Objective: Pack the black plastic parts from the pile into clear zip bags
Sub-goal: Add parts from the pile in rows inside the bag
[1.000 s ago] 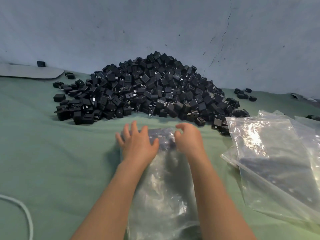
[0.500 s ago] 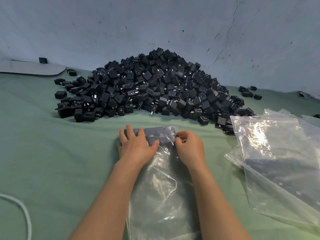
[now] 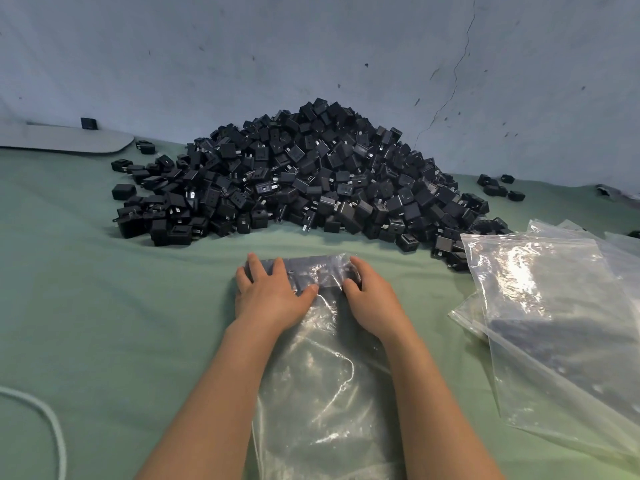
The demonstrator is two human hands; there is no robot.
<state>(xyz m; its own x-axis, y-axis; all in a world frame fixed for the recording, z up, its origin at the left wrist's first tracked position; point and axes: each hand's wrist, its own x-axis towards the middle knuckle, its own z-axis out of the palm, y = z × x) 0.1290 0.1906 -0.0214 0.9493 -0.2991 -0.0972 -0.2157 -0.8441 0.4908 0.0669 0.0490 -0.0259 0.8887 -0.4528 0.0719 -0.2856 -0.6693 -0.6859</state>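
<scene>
The person is working on a clear zip bag (image 3: 325,393) that is lying lengthwise between the forearms in the middle of the green cloth (image 3: 121,323), its far end pointing toward the pile of black plastic parts (image 3: 304,174) heaped along the cloth's far edge against the wall (image 3: 311,46). A row of black parts (image 3: 311,271) is sitting inside that far end, and both hands are resting on it: the left hand (image 3: 273,292) is lying flat with fingers (image 3: 256,268) spread and nearly straight, pressing down through the film, while the right hand (image 3: 375,296) is curling its fingers (image 3: 356,266) over the row's right end with the thumb closing in from the near side, gripping bag and parts together. This is looking like the settling step, squaring the parts before closing; the next move is probably calling for running the zip shut near the body, though that end is lying out of view. A stack of empty bags (image 3: 561,323) is waiting at the right edge. No brand, label or writing is showing legibly anywhere
</scene>
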